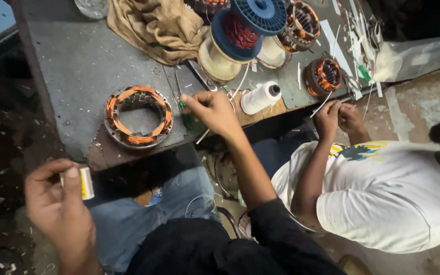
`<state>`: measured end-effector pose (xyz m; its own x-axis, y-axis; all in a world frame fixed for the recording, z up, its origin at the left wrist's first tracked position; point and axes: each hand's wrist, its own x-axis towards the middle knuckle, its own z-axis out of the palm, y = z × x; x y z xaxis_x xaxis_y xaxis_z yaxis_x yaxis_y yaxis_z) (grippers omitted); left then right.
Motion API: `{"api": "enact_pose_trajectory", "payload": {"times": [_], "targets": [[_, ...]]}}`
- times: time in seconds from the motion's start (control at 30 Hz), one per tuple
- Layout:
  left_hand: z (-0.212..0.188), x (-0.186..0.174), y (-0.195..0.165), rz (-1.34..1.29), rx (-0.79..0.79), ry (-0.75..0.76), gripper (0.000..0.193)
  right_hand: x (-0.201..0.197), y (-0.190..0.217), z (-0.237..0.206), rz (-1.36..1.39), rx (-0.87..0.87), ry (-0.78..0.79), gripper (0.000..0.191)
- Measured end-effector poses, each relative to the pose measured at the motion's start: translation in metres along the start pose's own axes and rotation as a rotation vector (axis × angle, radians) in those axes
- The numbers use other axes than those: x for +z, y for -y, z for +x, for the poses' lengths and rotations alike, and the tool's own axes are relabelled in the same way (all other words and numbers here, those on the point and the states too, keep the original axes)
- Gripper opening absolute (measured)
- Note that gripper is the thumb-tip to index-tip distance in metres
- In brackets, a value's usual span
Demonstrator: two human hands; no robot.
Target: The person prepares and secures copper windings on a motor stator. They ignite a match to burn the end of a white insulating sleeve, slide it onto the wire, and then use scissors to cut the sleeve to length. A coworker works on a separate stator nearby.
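While left hand [59,203] pinches small white-and-yellow tape roll [84,183] low over lap, right hand [211,109] reaches onto grey worktable [77,66], fingertips closed on thin green-handled tool [183,108]. Round copper-wound stator ring [138,116] just left. White thread cone [260,97] beyond; co-worker's hands [339,119] apart, right.

This is a small motor-winding workshop. On the worn grey table [77,61] lie stators with copper windings [138,116], a blue spool of red wire [243,28], a white thread spool [260,97] and a dirty rag [154,25].
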<state>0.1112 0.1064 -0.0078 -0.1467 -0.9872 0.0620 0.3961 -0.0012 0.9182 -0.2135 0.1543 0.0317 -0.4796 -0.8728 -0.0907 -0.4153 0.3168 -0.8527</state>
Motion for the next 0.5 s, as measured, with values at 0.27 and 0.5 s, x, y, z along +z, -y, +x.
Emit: {"api": "enact_pose_trajectory", "payload": {"times": [0.27, 0.5], "targets": [[-0.043, -0.031, 0.017, -0.14, -0.292, 0.019, 0.014, -0.022, -0.027, -0.037, 0.402, 0.09, -0.272, 0.062], [-0.08, 0.004, 0.062, -0.523, -0.822, 0.041, 0.023, 0.04, -0.01, -0.137, -0.075, -0.507, -0.004, 0.021]]}}
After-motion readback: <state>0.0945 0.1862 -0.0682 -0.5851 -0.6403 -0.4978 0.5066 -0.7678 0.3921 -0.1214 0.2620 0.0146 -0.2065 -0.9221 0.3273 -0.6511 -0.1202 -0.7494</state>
